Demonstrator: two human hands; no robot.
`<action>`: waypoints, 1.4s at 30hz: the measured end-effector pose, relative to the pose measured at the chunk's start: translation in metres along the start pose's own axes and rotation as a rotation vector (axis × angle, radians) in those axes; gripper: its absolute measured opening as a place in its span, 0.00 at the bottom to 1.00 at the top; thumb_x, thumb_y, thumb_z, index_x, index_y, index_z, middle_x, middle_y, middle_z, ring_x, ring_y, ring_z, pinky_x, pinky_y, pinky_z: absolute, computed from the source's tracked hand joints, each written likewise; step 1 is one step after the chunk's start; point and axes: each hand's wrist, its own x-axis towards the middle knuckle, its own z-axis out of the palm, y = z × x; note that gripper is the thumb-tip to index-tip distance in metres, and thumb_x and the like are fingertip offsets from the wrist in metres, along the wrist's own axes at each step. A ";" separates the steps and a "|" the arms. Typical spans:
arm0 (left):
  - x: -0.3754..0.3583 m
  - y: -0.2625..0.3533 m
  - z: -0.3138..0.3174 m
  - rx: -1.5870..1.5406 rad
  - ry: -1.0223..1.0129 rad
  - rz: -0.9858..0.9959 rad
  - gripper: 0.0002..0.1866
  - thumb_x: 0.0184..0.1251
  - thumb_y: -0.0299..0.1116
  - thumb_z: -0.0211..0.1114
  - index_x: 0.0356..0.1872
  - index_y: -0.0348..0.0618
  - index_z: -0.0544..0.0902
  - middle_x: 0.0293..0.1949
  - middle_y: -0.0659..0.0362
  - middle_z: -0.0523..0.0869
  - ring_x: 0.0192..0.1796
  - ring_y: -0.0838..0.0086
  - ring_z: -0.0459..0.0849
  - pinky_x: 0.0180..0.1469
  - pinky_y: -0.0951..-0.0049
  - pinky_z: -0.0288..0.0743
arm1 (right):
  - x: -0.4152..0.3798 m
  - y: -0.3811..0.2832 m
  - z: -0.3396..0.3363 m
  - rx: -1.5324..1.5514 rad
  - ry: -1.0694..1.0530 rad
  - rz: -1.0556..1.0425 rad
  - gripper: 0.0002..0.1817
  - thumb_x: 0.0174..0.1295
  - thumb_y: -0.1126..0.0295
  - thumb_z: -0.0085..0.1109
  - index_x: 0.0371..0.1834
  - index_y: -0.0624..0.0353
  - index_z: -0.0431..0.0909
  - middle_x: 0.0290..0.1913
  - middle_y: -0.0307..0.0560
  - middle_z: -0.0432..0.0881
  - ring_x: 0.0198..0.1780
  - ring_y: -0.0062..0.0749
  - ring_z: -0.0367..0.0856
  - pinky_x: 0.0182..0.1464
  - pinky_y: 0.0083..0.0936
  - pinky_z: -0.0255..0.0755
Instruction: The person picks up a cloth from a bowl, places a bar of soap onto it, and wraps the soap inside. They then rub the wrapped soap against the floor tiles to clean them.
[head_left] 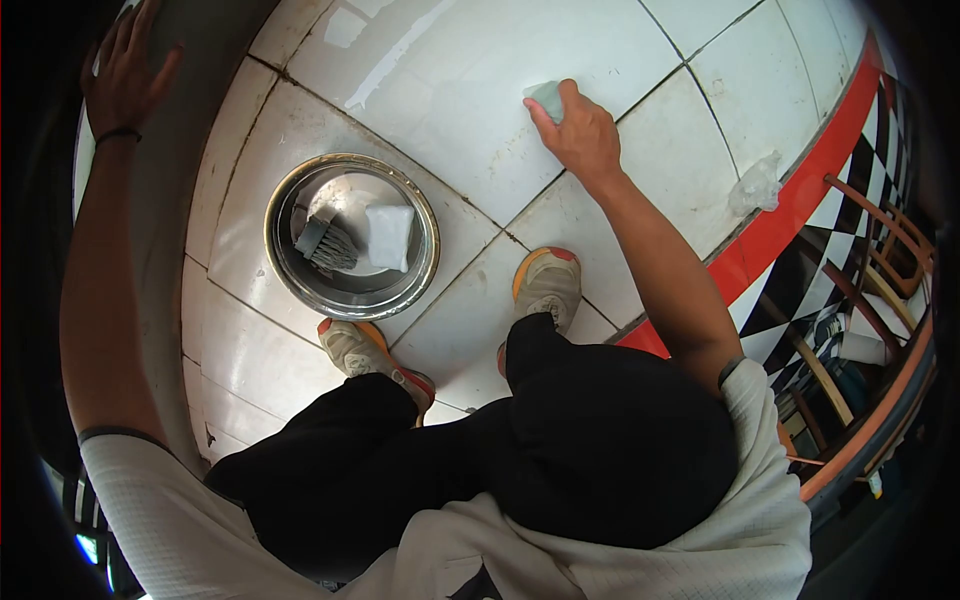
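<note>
My right hand [585, 130] is closed on a pale green cloth or sponge [545, 99], which it holds against the white floor tiles [440, 120]. My left hand [128, 75] is raised at the upper left, its fingers spread against a dark grey surface [195, 80], with nothing held. Between my arms, on the tiles in front of my left shoe, stands a round metal basin [432, 235]. Inside it lie a grey-bristled brush [328, 245] and a white pad [389, 238], side by side.
A crumpled clear plastic bag [757, 185] lies near the red edge strip [735, 270] on the right. Beyond are a black-and-white checkered surface and wooden chairs [885, 290]. My shoes [548, 285] are planted just below the basin's level.
</note>
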 end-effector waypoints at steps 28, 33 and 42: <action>0.011 0.011 -0.020 0.113 -0.173 0.054 0.55 0.52 0.72 0.56 0.77 0.46 0.61 0.65 0.54 0.78 0.69 0.56 0.70 0.70 0.35 0.46 | -0.002 -0.003 -0.005 -0.008 -0.075 -0.164 0.23 0.60 0.50 0.68 0.32 0.59 0.70 0.17 0.47 0.76 0.18 0.45 0.78 0.19 0.35 0.72; 0.010 0.007 -0.013 0.203 -0.098 0.100 0.55 0.53 0.74 0.52 0.77 0.44 0.61 0.58 0.53 0.82 0.68 0.56 0.71 0.68 0.36 0.47 | -0.037 -0.021 -0.003 -0.014 -0.135 -0.200 0.23 0.56 0.52 0.71 0.31 0.59 0.70 0.17 0.48 0.75 0.17 0.43 0.77 0.18 0.35 0.71; 0.011 0.002 -0.006 0.228 -0.044 0.151 0.58 0.52 0.76 0.48 0.76 0.41 0.61 0.53 0.52 0.83 0.66 0.56 0.72 0.65 0.39 0.49 | -0.043 -0.040 -0.010 -0.079 -0.214 -0.127 0.20 0.57 0.58 0.71 0.30 0.59 0.70 0.16 0.48 0.75 0.15 0.43 0.76 0.16 0.34 0.69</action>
